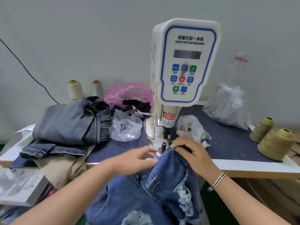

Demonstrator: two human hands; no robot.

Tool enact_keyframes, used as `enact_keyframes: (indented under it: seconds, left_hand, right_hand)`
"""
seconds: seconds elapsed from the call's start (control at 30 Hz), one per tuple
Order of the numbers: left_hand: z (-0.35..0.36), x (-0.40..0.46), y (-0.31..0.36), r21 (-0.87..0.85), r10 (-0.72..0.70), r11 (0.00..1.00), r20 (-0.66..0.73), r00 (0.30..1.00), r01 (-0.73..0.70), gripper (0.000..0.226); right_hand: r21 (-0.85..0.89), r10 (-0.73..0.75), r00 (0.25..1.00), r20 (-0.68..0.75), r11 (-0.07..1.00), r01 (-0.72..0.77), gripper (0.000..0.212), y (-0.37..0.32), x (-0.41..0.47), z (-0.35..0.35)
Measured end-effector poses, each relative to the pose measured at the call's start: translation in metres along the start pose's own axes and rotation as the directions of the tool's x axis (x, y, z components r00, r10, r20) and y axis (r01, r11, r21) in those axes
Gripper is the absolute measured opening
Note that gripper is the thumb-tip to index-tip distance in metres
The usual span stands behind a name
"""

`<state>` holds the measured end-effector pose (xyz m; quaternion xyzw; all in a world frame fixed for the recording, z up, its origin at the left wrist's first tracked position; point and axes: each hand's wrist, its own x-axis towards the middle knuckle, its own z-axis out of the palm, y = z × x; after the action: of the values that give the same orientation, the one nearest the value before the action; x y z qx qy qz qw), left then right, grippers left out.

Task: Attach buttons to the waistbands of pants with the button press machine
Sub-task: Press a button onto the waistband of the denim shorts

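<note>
A white servo button press machine stands at the middle of the table, its black lower die post just beyond my hands. Ripped blue jeans lie in my lap, their waistband lifted to the table edge beside the post. My right hand grips the waistband's top edge with curled fingers, right of the post. My left hand is blurred; its fingers pinch the denim on the waistband's left side.
A stack of folded grey-blue jeans fills the left of the table. Clear plastic bags of buttons sit on both sides of the machine. Thread cones stand at the right edge, two more at the back left.
</note>
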<state>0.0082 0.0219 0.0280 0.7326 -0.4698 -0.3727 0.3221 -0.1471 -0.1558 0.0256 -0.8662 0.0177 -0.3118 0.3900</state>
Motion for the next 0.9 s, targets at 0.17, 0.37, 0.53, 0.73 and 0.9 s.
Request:
enact_keyframes:
  seconds: [0.17,0.37,0.53,0.73,0.9]
  left_hand:
    - [0.031,0.004,-0.008,-0.192,-0.123,0.972,0.068,0.990,0.134,0.054]
    - [0.011,0.008,0.001,-0.629,0.017,0.775,-0.077,0.997,-0.061,0.031]
    - [0.005,0.014,0.007,-0.612,0.009,0.789,-0.073,0.997,-0.052,0.019]
    - [0.001,0.016,0.005,-0.713,0.001,0.699,-0.077,0.997,-0.056,0.021]
    - [-0.007,0.020,0.000,-0.687,-0.005,0.719,-0.156,0.988,-0.105,0.031]
  right_hand:
    - [0.021,0.003,0.999,-0.043,1.000,-0.002,0.023,0.005,-0.006,-0.004]
    - [0.141,0.125,0.991,-0.043,0.983,-0.118,0.043,0.020,-0.007,-0.018]
    - [-0.008,0.148,0.978,0.145,0.989,-0.148,0.041,0.016,-0.002,-0.023]
    - [-0.232,0.057,0.962,0.268,0.973,0.007,0.017,0.019,-0.004,-0.028]
    - [-0.273,0.065,0.969,0.237,0.962,0.002,0.020,0.026,-0.007,-0.034]
